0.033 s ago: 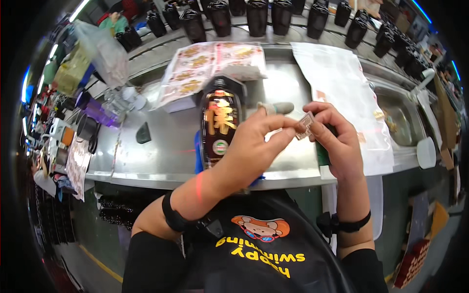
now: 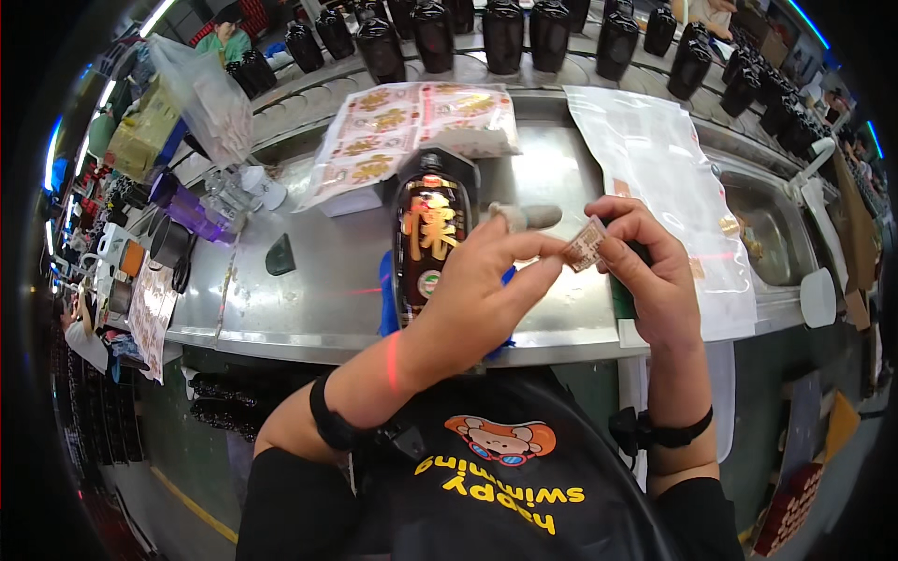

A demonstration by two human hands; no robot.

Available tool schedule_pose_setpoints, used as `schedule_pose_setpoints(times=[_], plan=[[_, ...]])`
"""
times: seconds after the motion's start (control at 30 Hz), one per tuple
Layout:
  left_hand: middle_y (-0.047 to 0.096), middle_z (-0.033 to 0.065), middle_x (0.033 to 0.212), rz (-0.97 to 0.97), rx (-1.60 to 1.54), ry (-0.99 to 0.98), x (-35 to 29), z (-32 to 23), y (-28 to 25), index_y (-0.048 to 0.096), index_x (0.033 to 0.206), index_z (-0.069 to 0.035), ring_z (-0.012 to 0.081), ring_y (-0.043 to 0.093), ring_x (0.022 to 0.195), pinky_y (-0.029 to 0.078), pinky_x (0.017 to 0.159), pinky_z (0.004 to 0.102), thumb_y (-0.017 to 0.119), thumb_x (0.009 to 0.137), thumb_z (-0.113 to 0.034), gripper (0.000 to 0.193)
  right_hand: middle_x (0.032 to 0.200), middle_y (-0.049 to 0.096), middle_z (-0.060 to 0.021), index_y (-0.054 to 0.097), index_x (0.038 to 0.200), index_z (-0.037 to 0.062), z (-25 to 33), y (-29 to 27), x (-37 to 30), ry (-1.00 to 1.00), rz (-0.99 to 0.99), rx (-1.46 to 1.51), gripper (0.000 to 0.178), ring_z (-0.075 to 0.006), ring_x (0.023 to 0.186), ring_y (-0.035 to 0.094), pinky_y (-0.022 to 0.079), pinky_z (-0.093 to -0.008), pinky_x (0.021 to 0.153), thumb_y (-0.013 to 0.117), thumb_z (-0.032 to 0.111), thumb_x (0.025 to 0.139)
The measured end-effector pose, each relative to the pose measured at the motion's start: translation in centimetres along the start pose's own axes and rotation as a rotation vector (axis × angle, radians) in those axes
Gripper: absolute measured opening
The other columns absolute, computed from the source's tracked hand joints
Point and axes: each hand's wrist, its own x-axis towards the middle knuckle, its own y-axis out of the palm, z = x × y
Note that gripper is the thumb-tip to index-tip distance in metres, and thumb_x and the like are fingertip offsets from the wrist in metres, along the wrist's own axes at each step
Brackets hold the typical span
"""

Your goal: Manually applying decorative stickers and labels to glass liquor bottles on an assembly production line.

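Dressed in a black apron (image 2: pixel 524 481) with yellow lettering and a cartoon face, and working at a silver metal worktop (image 2: pixel 313 294). Pinching a small, flat, copper-and-white label (image 2: pixel 586 245) above the worktop, with thumb and fingers of the right hand (image 2: pixel 659 271) closed on its right side. Meeting the label's left edge with the left hand (image 2: pixel 477 290), thumb and forefinger nearly together; cannot tell whether gripping or merely touching. Laid just left of the label, cap pointing away and partly hidden by the left hand: a glossy black bottle with gold characters (image 2: pixel 430 224), with blue material (image 2: pixel 386 294) beside it. Spread farther back: red, gold and white printed sheets (image 2: pixel 379 131) to the left, a translucent white plastic sheet (image 2: pixel 655 159) to the right. Lined up beyond: upright glossy black bottles (image 2: pixel 502 37).
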Motion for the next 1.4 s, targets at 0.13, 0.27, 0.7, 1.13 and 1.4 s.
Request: schedule_pose_setpoints(times=[0.13,0.27,0.7,1.13,1.4], plan=[[0.051,0.0249,0.137,-0.19,0.296,0.253,-5.8,2.6,-4.1,0.057,0.133,-0.002,0.0415,0.048,0.124,0.034,0.109,0.0491,0.072,0.08,-0.021,0.059,0.119,0.06,-0.0083,0.062,0.089,0.003,0.8,1.0,1.0,-0.201,0.056,-0.376,0.009,-0.0138,0.1,0.054,0.043,-0.0285,0.084,0.068,0.009,0.091],[0.034,0.0307,0.152,-0.298,0.303,0.145,-11.0,7.3,-4.6,0.032,0.15,0.005,0.0491,0.031,0.139,0.02,0.117,0.0544,0.077,0.077,-0.034,0.095,0.119,0.059,-0.0075,0.063,0.089,0.0036,0.2,3.2,0.6,-0.198,0.047,-0.426,0.006,-0.0096,0.09,0.052,0.042,-0.0238,0.07,0.069,0.006,0.089],[0.046,0.0262,0.146,-0.306,0.626,0.218,-10.0,9.5,-4.1,0.048,0.143,0.002,0.0456,0.032,0.141,0.014,0.115,0.0676,0.077,0.072,-0.03,0.083,0.119,0.058,-0.0076,0.063,0.088,0.0044,0.7,5.9,1.7,-0.119,0.166,-0.468,0.009,-0.0136,0.092,0.054,0.043,-0.027,0.075,0.071,0.01,0.089],[0.043,0.0315,0.144,-0.272,0.67,0.224,-9.4,10.1,-4.0,0.03,0.151,0.008,0.0496,0.03,0.142,0.013,0.116,0.066,0.078,0.073,-0.049,0.108,0.121,0.054,-0.0113,0.063,0.086,0.004,1.1,8.3,7.3,-0.15,0.467,-0.504,0.013,-0.0229,0.11,0.054,0.045,-0.0331,0.09,0.073,0.012,0.087],[0.039,0.0304,0.148,-0.331,-0.182,-0.013,-6.0,10.9,-5.8,0.025,0.151,0.009,0.0396,0.037,0.14,0.026,0.117,0.0443,0.072,0.087,-0.045,0.096,0.113,0.055,-0.0157,0.063,0.085,0.0014,-3.2,10.1,8.0,-0.179,0.257,-0.57,0.016,-0.0319,0.104,0.058,0.049,-0.0377,0.089,0.073,0.013,0.085]])
